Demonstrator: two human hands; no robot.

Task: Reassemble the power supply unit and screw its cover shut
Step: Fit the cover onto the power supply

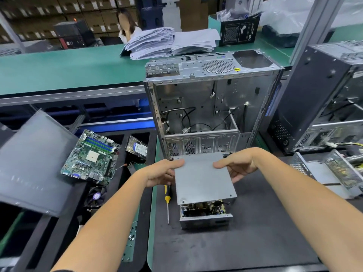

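Both hands hold the grey cover (204, 178) by its far side edges, left hand (163, 173) and right hand (238, 167) each pinching thumb on top, fingers curled under, likely to steer it square. It sits offset over the power supply unit (205, 213) on the black mat (235, 242), near end exposed, so not seated. Screwdriver (167, 203) lies just left, probably for the screws.

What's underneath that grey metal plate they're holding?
Under the cover, held by both hands, sits the power supply box. Its near end shows a circuit board with dark components and wires; the rest is hidden.
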